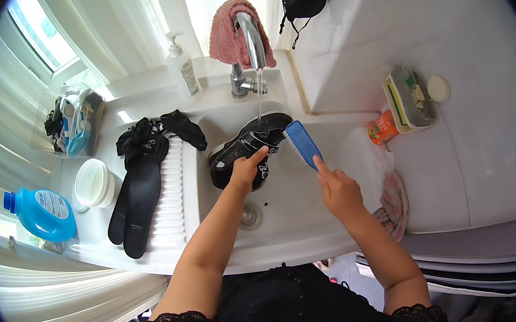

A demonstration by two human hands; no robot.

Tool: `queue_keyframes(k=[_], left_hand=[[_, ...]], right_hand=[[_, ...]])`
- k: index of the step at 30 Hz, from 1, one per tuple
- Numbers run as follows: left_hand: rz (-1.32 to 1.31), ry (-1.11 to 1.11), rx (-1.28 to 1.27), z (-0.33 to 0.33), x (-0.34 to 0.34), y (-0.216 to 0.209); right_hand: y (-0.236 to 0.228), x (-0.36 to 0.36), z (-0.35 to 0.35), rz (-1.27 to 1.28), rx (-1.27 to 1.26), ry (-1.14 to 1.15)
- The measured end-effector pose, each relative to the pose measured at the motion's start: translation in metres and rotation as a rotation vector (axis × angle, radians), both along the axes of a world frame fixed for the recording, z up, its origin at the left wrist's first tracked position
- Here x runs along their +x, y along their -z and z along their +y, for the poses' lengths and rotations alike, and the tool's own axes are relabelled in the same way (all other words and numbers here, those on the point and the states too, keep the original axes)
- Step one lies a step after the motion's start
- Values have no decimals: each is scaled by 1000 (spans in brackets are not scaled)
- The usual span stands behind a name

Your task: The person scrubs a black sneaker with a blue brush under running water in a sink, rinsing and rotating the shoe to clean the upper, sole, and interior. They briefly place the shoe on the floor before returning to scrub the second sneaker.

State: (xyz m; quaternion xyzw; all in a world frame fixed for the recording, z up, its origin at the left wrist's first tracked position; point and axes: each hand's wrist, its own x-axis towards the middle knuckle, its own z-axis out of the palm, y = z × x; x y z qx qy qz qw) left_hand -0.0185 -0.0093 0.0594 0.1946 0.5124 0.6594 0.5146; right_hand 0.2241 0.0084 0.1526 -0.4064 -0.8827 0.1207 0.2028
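Note:
In the sink basin, my left hand grips a black shoe that has white markings. Water runs from the chrome faucet onto the shoe's upper. My right hand is closed on the end of a blue scrub brush, its pale bristles facing the shoe. The bristle end lies at the shoe's right edge; whether it touches I cannot tell. A second black shoe seems to lie partly under the first, mostly hidden. The drain shows below the shoe.
Black insoles and dark cloth lie on the ribbed washboard at left. Beyond stand a white tub, a blue detergent jug and a clear box. A pump bottle stands behind; a wall caddy hangs right.

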Motion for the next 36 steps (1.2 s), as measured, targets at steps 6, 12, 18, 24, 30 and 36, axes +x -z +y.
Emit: queue_keyframes(k=[6,12,18,24,30,36], left_hand=[[167,201,-49,-24,-1,10],[1006,693,-194,-23,-2,32],[1248,811,-500,-25,-31,84],[1067,621,-413,-29,-25,77],[1078,590,-379,-29,-28,92],[1242,894,-206,-32,-17,64]], right_hand=[[-30,0,-4,-164,-88,28],[29,-21,29,-217,-266,-146],[102,-19,35,-101,-502,-202],[118,-49,50,-25,-487,-300],[129,-115,60,-17,-501,-284],[91,-9,39,-85,-670,-222]])
